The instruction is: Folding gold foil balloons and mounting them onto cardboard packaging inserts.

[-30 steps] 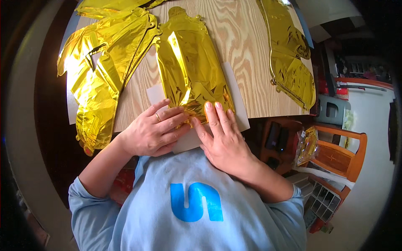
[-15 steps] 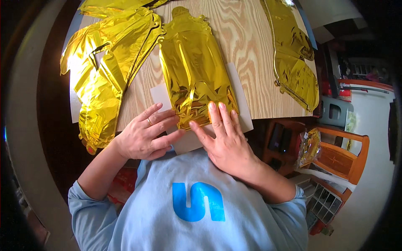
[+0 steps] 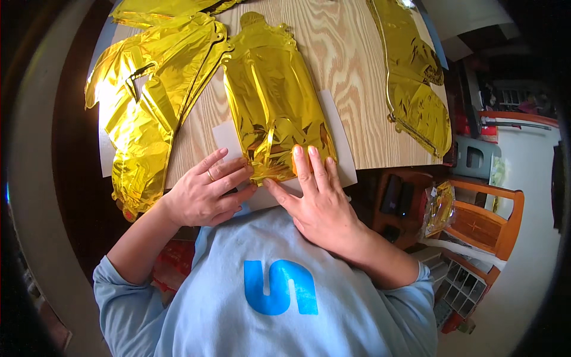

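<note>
A gold foil balloon (image 3: 273,89), flat and folded into a long shape, lies on a white card (image 3: 343,149) at the table's near edge. My right hand (image 3: 321,199) is laid over its near end, fingers stretched and spread, pressing on the crinkled foil. At the balloon's near left corner rests my left hand (image 3: 205,187), with a ring on one finger. Its fingers are apart, some tips touching the foil's edge; the thumb is mostly hidden.
More gold foil (image 3: 143,125) spreads over the table's left side, one end hanging past the near edge. Another foil piece (image 3: 416,83) lies along the right. Beyond the wooden table (image 3: 351,77) stand a wooden chair (image 3: 476,223), holding a clear bag (image 3: 441,208), and a grey stool (image 3: 476,156).
My right hand has shifted slightly left on the foil's near end. The left fingers have drawn in a little at the corner. The balloon and card have slid slightly left.
</note>
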`<state>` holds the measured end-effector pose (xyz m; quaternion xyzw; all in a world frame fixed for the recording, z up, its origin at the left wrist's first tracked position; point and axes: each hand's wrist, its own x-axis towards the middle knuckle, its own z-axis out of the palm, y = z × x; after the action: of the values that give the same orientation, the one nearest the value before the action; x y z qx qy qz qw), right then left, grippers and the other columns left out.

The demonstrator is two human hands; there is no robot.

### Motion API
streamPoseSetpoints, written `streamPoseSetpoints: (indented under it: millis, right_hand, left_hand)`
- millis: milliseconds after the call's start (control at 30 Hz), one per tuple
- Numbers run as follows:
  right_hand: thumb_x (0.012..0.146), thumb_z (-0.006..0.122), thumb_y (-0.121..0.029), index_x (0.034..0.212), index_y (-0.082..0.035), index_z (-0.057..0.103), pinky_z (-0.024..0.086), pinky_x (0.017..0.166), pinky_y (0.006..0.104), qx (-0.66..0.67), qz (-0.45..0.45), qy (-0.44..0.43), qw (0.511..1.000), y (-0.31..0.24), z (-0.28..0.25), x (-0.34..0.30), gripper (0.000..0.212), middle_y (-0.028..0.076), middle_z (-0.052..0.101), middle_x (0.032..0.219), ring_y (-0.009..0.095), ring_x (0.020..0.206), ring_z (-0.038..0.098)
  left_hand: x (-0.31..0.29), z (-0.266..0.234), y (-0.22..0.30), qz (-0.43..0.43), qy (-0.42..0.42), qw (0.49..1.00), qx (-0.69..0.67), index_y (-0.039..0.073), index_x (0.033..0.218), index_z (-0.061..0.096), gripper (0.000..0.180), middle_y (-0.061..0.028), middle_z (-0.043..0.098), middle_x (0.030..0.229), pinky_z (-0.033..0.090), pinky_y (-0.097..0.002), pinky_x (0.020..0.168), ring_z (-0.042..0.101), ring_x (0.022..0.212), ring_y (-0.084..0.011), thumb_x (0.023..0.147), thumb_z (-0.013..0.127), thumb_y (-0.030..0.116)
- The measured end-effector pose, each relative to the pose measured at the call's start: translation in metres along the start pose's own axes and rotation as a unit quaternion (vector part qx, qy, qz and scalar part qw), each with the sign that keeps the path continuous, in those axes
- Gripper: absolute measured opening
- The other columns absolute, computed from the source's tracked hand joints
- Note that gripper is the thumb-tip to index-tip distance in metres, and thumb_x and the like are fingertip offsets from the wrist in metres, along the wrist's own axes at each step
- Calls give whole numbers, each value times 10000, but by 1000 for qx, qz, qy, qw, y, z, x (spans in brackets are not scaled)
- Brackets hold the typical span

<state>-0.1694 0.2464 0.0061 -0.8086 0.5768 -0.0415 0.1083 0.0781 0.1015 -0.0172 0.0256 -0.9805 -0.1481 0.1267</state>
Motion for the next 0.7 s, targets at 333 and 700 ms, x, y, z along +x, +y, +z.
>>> streamPoseSetpoints:
  millis: [333,700]
  right_hand:
    - [974,518,-179,1533,-228,447,364,1095,683,-36,-12,25,999,3,6,-2,566,373,273,1535,558,1380,356]
    - [954,536,-165,1534,-231,442,347,1110,683,-56,3,7,998,21,-6,22,592,377,307,1512,567,1370,369]
  left_hand:
    - [9,14,15,-25,108,989,94,109,1019,699,223,-73,666,1145,366,-585,1168,645,1173,-273,802,664,147]
    - [32,-6,-19,-40,74,996,38,69,1074,722,338,-80,663,1162,353,-588,1171,637,1184,-270,747,721,155]
